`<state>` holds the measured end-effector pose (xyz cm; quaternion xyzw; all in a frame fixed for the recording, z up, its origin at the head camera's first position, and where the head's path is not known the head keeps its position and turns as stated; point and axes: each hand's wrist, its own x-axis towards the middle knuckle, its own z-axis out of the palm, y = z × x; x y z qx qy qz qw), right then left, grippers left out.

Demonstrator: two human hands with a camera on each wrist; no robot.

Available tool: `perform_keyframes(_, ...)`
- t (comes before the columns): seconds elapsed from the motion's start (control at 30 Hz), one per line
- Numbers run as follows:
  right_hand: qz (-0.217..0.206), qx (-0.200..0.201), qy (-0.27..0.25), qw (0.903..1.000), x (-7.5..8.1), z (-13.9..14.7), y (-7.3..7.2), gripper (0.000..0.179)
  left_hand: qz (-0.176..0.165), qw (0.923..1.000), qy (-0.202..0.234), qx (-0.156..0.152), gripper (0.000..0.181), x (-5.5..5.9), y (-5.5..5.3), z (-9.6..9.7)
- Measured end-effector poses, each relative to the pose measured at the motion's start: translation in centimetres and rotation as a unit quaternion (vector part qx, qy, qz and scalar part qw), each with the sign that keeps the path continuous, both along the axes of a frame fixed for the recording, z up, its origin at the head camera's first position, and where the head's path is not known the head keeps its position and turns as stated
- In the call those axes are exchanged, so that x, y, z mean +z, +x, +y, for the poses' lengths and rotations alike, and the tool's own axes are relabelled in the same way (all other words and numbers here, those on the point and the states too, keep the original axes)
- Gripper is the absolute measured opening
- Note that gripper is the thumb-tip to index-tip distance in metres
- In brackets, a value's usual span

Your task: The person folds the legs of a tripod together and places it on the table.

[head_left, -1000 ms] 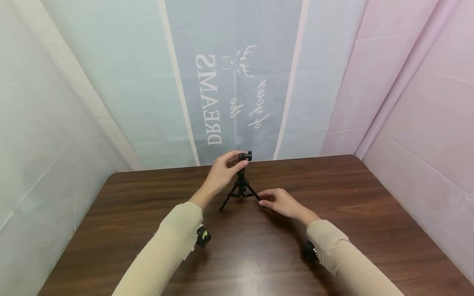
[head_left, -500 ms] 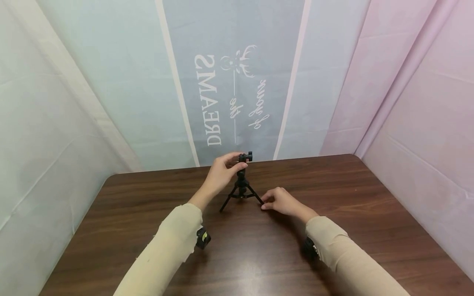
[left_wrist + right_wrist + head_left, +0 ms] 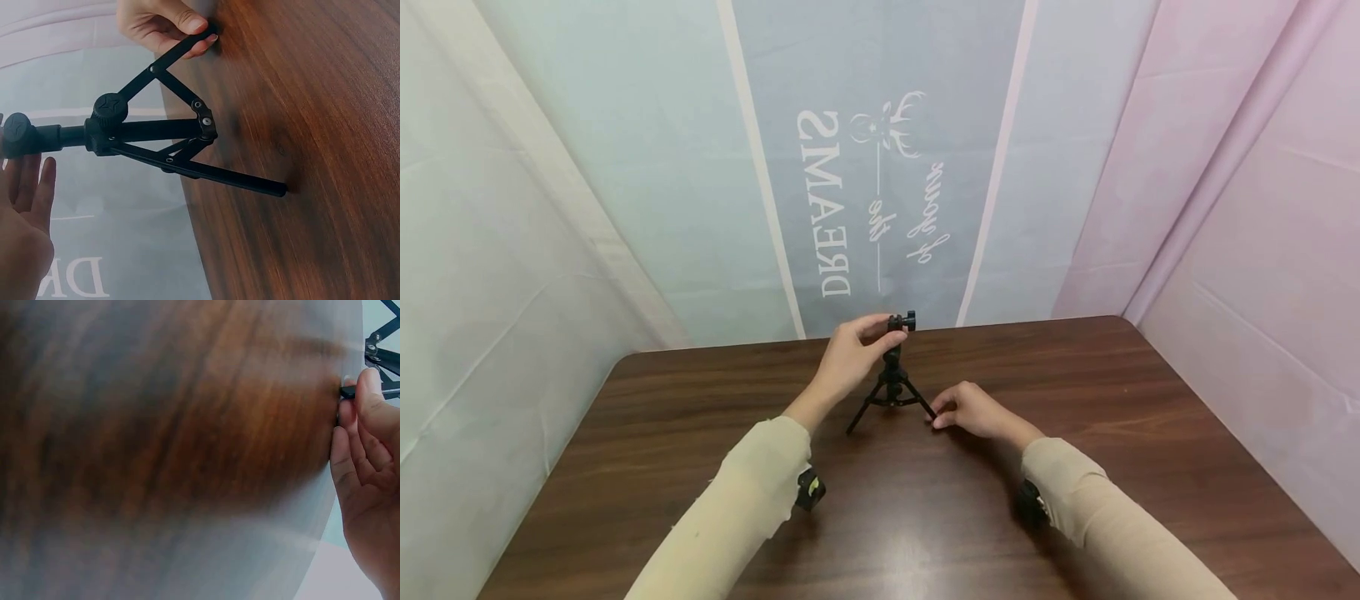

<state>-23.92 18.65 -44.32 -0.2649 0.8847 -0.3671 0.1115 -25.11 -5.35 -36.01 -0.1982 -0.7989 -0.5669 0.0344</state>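
Note:
A small black tripod [image 3: 892, 379] stands upright near the back of the table, its legs spread. Around its top part, just below the head with its side knob [image 3: 910, 321], my left hand [image 3: 847, 354] holds on with thumb and fingers. My right hand [image 3: 972, 410] pinches the foot of the right leg between thumb and fingers, low by the tabletop. In the left wrist view the folding leg braces [image 3: 181, 90] and a round knob [image 3: 110, 107] on the column show plainly. The right wrist view has the leg's tip [image 3: 347, 392] between the right thumb and fingers.
The brown wood-grain table [image 3: 895, 517] ends just behind the tripod. Beyond its back edge hangs a printed cloth [image 3: 880, 167] with mirrored lettering, and pale cloth walls [image 3: 1262, 250] close in both sides. Black wrist cameras [image 3: 810, 490] sit below the sleeves.
The right hand has moved slightly outward to the right and down with the leg's foot, so that leg stands a little wider. The left hand keeps its hold on the top.

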Motion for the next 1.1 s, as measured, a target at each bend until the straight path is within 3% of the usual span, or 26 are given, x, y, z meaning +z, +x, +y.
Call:
perform_keyframes(0.3, 0.069, -0.057, 0.026, 0.9956, -0.2, -0.5, 0.8, 0.005, 0.028, 0.9983, -0.019, 0.048, 0.041, -0.3, 0.3, 0.4)
perform_keyframes(0.67, 0.031, -0.054, -0.003, 0.9981, -0.9, -0.4, 0.9, 0.007, 0.017, 0.9991, -0.016, 0.036, 0.043, -0.5, -0.2, 0.1)
perform_keyframes(1.1, 0.032, -0.039, -0.009, 0.9987, -0.6, -0.9, 0.5, 0.008, 0.045, 0.9976, 0.016, 0.050, 0.045, -1.0, 0.0, 0.6)
